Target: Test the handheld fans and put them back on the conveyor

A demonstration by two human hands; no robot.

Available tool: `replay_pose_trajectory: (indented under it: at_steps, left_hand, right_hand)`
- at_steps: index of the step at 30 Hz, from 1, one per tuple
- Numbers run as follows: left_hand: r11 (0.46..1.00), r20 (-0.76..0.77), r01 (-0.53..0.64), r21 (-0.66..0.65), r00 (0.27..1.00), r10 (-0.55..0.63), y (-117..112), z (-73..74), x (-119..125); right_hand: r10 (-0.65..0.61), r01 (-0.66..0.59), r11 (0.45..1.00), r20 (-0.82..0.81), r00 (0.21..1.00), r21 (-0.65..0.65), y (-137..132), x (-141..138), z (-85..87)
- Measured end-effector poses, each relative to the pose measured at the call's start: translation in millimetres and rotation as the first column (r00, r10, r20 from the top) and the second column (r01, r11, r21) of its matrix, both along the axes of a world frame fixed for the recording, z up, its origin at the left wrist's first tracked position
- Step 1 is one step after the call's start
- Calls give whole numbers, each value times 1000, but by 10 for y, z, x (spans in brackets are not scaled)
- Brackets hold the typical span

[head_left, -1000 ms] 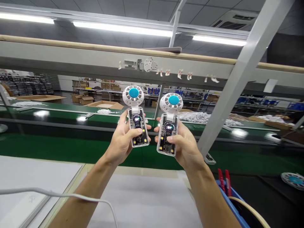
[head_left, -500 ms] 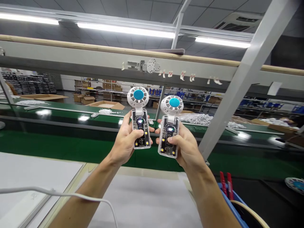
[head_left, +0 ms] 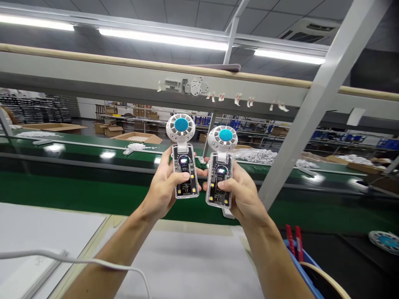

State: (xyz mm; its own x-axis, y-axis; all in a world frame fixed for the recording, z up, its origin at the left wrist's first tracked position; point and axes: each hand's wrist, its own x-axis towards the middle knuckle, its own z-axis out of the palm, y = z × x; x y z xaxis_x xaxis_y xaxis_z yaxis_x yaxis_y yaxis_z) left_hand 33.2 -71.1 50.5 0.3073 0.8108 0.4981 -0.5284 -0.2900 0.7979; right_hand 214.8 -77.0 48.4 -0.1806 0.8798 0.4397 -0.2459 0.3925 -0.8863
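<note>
My left hand (head_left: pixel 162 182) is closed around a handheld fan (head_left: pixel 186 166), its thumb lying on the front of the clear case. A second handheld fan (head_left: pixel 220 174) of the same kind is gripped in my right hand (head_left: pixel 243 187), with the thumb pressed on its front too. Both fans stand nearly upright, side by side and apart, their white round heads with blue centres on top. Black circuit boards, yellow squares and a small lit display show through each case. The fingers behind the cases are mostly hidden.
Beyond my hands runs a green conveyor belt (head_left: pixel 93 182) with piles of small white parts (head_left: pixel 258 156) along its far side. A slanting metal post (head_left: pixel 299 124) rises at right. Lower right are a blue bin (head_left: pixel 307 265) and another fan head (head_left: pixel 385 241). A white cable (head_left: pixel 102 262) crosses my left forearm.
Both fans stay in my hands, with the right one shifted slightly left. A white piece now shows on the belt beneath the right fan. The view has turned a little.
</note>
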Motion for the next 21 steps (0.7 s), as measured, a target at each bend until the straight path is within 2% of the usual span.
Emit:
replay_pose_trajectory:
  at_steps: [5, 11, 14, 16, 17, 19, 21]
  left_hand:
    - [996, -34, -92, -18, 995, 91, 42, -53, 13]
    - [985, -29, -164, -60, 986, 162, 91, -75, 43]
    - [953, -75, -302, 11, 950, 302, 142, -117, 36]
    - [876, -88, -474, 92, 872, 481, 199, -172, 11]
    - [811, -79, -568, 142, 810, 581, 234, -204, -12]
    - [638, -29, -725, 261, 654, 756, 309, -259, -75]
    - [474, 35, -806, 356, 518, 855, 376, -280, -153]
  right_hand:
    - [-82, 81, 996, 23, 996, 25, 9, -9, -10]
    - [-117, 114, 990, 32, 993, 84, -2, -45, -22]
    - [-184, 183, 977, 0, 983, 112, -16, -58, -1]
    - [-172, 175, 983, -50, 984, 62, -39, -64, 14]
    - [-140, 141, 990, -62, 988, 15, -58, -63, 18]
    - [-150, 148, 988, -51, 987, -35, -109, -45, 21]
    - [-322, 323, 944, -19, 946, 64, -169, 9, 20]
